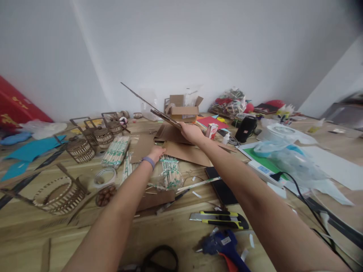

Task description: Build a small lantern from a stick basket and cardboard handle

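Note:
My right hand (191, 132) is closed on the edge of thin cardboard sheets (166, 118), raised at a slant and seen nearly edge-on. Below and to the left, my left hand (157, 152) has its fingers closed at the edge of a flat cardboard piece (187, 152) in the pile; the fingertips are partly hidden. Another cardboard piece (142, 146) lies just left of that hand. Under it are plastic-wrapped bundles of wooden sticks (171, 173). An open cardboard box (185, 111) stands behind the pile.
Several small stick baskets (103, 138) and a larger handled basket (61, 196) stand left. In front lie a utility knife (219, 219), a blue glue gun (221, 243) and a black notebook (222, 187). A black speaker (246, 129) and a power strip (265, 172) are right.

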Demonstrator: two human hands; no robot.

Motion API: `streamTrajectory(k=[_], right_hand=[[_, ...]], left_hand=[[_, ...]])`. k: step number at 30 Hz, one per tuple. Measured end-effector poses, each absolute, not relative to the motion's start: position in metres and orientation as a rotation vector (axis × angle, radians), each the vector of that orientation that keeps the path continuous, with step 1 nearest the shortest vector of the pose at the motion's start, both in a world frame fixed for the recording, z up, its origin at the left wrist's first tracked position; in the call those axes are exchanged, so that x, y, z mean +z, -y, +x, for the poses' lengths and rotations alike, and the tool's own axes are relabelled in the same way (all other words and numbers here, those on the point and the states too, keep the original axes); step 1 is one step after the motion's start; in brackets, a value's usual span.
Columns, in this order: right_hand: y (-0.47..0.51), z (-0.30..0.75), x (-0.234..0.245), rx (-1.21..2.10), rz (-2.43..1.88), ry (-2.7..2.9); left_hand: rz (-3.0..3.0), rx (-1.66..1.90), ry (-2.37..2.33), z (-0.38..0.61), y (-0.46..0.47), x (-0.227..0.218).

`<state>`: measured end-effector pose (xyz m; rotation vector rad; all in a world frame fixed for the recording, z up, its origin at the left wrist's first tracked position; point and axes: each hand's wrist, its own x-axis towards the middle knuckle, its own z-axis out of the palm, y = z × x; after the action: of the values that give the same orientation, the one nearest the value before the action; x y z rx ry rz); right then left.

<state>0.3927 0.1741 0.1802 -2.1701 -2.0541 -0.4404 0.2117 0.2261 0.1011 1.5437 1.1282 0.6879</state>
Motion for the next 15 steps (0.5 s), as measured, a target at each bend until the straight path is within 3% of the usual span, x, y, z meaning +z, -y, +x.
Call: streamTrajectory(k=[8,15], right_hand=[[-0.173,0.388,0.181,-0.382,-2.121,2.110],[-0.164,0.373,0.156,-0.170,-2.055,2.276]], left_hand=[[1.179,0.733,-1.215,0.078,-0.146,0.134],[1.109,1.176,-1.124,-0.101,-0.017,0.100]])
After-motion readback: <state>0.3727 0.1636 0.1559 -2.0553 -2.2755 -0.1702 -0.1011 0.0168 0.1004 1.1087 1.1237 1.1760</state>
